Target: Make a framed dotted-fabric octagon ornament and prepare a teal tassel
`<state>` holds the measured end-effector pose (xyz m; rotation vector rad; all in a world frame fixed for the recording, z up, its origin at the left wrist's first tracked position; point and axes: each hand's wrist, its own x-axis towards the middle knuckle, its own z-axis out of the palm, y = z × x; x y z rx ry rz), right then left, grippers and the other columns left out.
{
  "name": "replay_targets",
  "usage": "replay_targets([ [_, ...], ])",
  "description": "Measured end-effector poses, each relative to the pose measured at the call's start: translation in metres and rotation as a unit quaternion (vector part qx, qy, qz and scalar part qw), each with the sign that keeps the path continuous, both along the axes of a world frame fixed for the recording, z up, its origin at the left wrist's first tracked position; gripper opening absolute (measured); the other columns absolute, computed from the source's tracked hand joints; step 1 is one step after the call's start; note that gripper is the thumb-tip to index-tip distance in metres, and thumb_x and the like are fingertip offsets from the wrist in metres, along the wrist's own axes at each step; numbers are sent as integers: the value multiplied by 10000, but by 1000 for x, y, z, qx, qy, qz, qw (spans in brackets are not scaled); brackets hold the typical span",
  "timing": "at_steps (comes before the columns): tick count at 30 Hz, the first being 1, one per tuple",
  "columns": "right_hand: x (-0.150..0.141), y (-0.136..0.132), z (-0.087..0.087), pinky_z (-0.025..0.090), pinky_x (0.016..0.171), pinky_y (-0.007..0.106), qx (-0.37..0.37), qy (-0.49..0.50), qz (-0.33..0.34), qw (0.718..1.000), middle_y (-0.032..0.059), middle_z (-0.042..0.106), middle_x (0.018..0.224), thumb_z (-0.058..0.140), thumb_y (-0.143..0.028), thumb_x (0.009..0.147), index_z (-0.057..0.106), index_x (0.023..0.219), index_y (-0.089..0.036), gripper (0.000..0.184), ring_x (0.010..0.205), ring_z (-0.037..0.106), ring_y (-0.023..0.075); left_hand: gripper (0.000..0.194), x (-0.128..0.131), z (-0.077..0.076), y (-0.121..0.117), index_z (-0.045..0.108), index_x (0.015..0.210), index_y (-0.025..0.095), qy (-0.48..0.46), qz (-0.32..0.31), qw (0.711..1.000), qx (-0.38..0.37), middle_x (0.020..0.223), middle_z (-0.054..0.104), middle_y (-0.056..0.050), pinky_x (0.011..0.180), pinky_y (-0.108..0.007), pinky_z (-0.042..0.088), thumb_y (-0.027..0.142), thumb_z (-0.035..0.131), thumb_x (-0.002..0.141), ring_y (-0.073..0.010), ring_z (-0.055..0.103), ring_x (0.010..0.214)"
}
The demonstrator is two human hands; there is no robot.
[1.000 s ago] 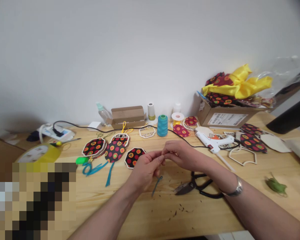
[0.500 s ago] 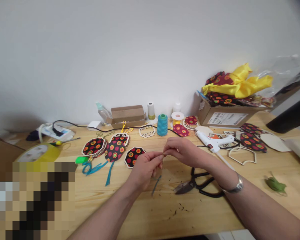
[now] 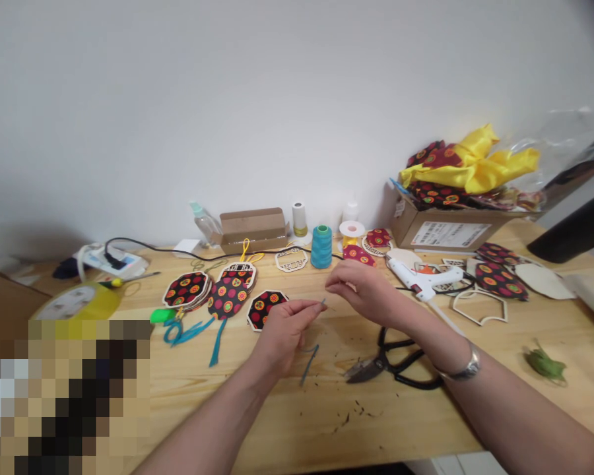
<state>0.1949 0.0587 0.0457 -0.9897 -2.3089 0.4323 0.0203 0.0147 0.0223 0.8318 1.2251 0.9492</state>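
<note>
My left hand (image 3: 284, 330) grip is pinched tight on a thin teal cord (image 3: 309, 363) that hangs to the surface (image 3: 287, 422). My right hand (image 3: 361, 290) has fingertips together, holding what I can't tell. Black scissors (image 3: 391, 366) lie just right; bare wood twd the near edge.

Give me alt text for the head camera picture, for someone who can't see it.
Over a wooden table, a person's left hand pinches a short teal cord while the right hand hovers just beyond it. Black scissors, a white glue gun and patterned fabric ornaments lie around.
</note>
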Motion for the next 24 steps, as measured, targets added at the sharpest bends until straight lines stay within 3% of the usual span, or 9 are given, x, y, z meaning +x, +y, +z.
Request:
replay_targets([
  [4,7,-3,15,411,765,284,22,-47,-81,995,71,609,864,487,-186,859,616,837,-149,136,869,538,173,336,-1,-1,1,720,756,113,2,4,1000,1,402,328,86,370,-207,94,394,751,574,-25,205,364],
  [9,17,-31,33,422,654,296,-71,-242,-91,963,69,623,794,480,-218,841,614,743,-162,175,748,580,193,341,-1,1,1,718,742,106,-15,13,1000,6,382,311,95,369,-205,90,382,769,547,-20,189,359],
  [13,39,-64,13,445,684,320,-120,-323,-60,937,82,613,854,502,-76,722,602,784,-167,149,798,584,221,331,-1,0,1,715,731,113,-25,24,999,0,383,330,91,365,-198,89,380,771,544,-21,186,365],
  [16,59,-85,-9,443,812,346,-125,-287,-80,946,93,580,1058,434,15,667,546,1052,-185,448,959,557,220,329,-1,0,0,713,728,113,-33,21,999,-4,394,340,88,366,-192,88,379,772,544,-19,181,374],
  [18,67,-96,-20,420,885,349,-125,-255,-89,955,99,540,1155,405,30,676,469,1172,-194,548,1046,526,205,340,-2,-1,0,713,740,112,-32,28,999,-5,410,350,84,366,-187,88,379,776,539,-18,184,382],
  [24,67,-108,-27,421,885,354,-133,-212,-106,962,100,547,1102,416,19,672,499,1089,-194,476,1018,525,208,358,-3,-1,1,709,765,107,-31,48,998,2,440,334,85,365,-179,104,383,775,547,-21,189,399],
])
